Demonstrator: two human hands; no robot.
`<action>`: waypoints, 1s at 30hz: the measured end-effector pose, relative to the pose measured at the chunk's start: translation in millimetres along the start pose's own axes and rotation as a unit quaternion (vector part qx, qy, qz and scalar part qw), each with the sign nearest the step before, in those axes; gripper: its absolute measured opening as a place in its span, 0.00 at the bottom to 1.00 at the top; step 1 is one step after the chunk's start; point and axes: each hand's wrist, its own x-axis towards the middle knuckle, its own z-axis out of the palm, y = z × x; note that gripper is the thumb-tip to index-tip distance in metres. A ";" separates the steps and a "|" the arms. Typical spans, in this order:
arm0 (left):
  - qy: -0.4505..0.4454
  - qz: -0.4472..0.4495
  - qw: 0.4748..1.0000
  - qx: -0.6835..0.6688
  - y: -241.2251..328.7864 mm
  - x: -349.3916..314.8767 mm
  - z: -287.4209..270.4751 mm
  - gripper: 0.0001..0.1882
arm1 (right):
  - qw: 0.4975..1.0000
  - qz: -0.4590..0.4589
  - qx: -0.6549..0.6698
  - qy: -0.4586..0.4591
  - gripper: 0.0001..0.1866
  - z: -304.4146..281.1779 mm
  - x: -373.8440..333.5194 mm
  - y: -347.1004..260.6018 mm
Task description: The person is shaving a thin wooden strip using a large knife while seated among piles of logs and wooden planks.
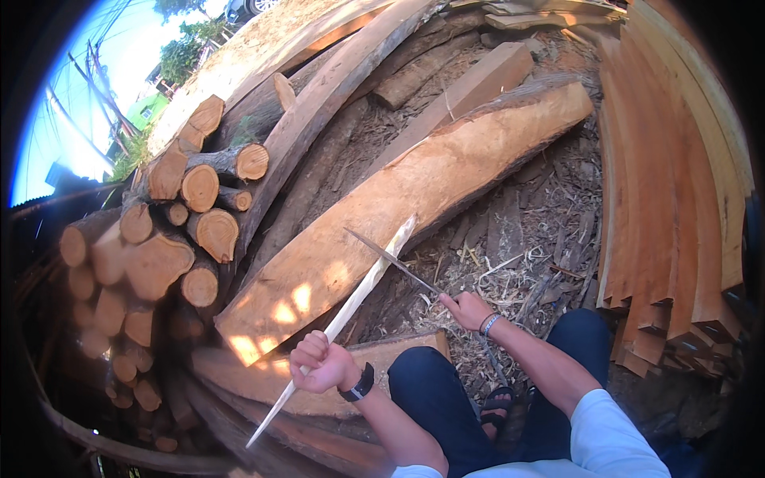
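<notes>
My left hand (325, 362) is closed around a pale, peeled wooden stick (351, 307), which slants up and to the right, its thin pointed end sticking out below my fist. In my right hand (466, 309) is the handle of a knife (396, 263). Its long narrow blade crosses the stick near the upper end, where the wood looks freshly cut. Whether the edge bites into the wood cannot be made out. Under the stick's upper part lies a large split log slab (446, 171) with bark along its side.
Cut logs (199, 187) are piled at the left, round ends toward me. Long sawn planks (661, 183) stand stacked at the right. Wood shavings (510, 279) and bark litter the ground. Another slab (374, 362) lies before my knees, and a squared beam (470, 95) lies farther off.
</notes>
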 end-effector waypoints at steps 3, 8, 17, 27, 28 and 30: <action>-0.004 -0.004 1.000 -0.004 1.1 0.5 -4.1 0.22 | 1.000 -0.002 0.004 -0.002 0.42 2.1 -4.2 -4.8; 0.046 0.006 0.999 0.003 -0.9 -0.2 2.4 0.21 | 1.000 -0.008 -0.014 0.017 0.41 3.2 3.2 6.2; 0.097 0.007 0.995 0.021 0.5 1.4 1.5 0.22 | 1.000 -0.006 -0.017 0.022 0.41 2.2 2.3 0.0; 0.101 0.002 0.995 0.012 2.0 0.6 3.2 0.21 | 0.999 0.020 -0.006 0.028 0.40 2.1 1.2 -2.3; 0.099 -0.001 0.995 0.011 0.5 -0.3 4.5 0.21 | 0.999 0.030 -0.007 0.033 0.39 4.3 4.8 3.4; 0.094 -0.002 0.995 0.014 -0.2 -1.2 5.0 0.21 | 1.000 0.019 -0.004 0.023 0.39 5.1 4.7 5.8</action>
